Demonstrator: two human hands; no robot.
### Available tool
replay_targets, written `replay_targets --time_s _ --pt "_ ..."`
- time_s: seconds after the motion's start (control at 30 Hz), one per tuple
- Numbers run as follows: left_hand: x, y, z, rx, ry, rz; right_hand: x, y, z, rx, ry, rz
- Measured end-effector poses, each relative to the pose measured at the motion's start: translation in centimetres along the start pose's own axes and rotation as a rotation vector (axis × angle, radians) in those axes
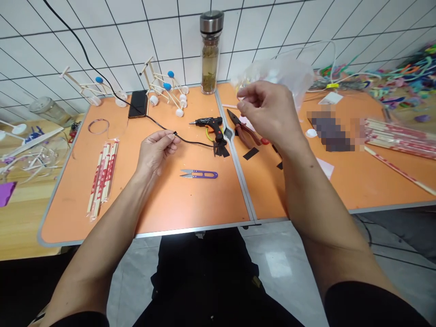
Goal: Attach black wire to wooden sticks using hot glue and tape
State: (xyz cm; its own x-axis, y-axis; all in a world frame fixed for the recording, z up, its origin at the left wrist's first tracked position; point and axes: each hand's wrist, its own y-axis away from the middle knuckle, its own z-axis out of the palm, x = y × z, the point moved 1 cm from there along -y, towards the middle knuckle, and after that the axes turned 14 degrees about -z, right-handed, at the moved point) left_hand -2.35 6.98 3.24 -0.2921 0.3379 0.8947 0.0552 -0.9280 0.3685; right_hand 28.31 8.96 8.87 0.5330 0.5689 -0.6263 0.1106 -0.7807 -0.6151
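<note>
My left hand [151, 152] is closed in a pinch over the left part of the table, with a small black piece [175, 133] at its fingertips. A black cord passes close behind these fingers. My right hand [267, 109] is raised over the right part, thumb and fingers pinched together; what they hold, if anything, is too small to make out. Between the hands lies a black glue gun [209, 123] with an orange trigger. Purple thread snips [199, 174] lie nearer to me. Pliers [243, 129] with brown handles and a cut black strip [251, 153] are below my right hand.
Stick-built models [165, 86] with white wheels stand by the tiled wall, beside a phone [138, 104] and a glass tea bottle [209, 59]. Wrapped chopsticks [104, 177] lie left, more chopsticks [398, 138] right. A clear plastic bag [289, 72] is behind my right hand.
</note>
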Motion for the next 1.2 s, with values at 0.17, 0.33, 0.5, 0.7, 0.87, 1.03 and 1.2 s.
replay_targets --time_s 0.17,0.33,0.5,0.7,0.87,1.03,1.2 --pt "-0.2 -0.5 -0.3 0.019 0.023 -0.023 2.9 1.4 1.6 -0.041 0.124 0.119" --pt "-0.8 -1.0 -0.6 0.031 -0.001 -0.032 3.8 2.0 4.8 -0.256 0.262 0.166" --pt "-1.3 -1.2 -0.7 0.039 -0.02 0.002 3.1 1.6 6.8 -0.4 0.308 0.216" --pt "-1.3 -1.1 -0.8 0.053 -0.042 0.07 2.0 0.8 7.9 -0.438 0.418 0.301" --pt "-1.4 -1.2 -0.9 0.054 -0.066 0.097 1.9 0.8 8.2 -0.465 0.427 0.332" --pt "-1.2 -1.0 -0.8 0.054 -0.058 0.1 2.3 1.1 8.3 -0.429 0.456 0.29" --pt "-0.9 -0.8 -0.9 0.052 -0.042 0.113 2.4 1.3 8.0 -0.276 0.322 0.301"
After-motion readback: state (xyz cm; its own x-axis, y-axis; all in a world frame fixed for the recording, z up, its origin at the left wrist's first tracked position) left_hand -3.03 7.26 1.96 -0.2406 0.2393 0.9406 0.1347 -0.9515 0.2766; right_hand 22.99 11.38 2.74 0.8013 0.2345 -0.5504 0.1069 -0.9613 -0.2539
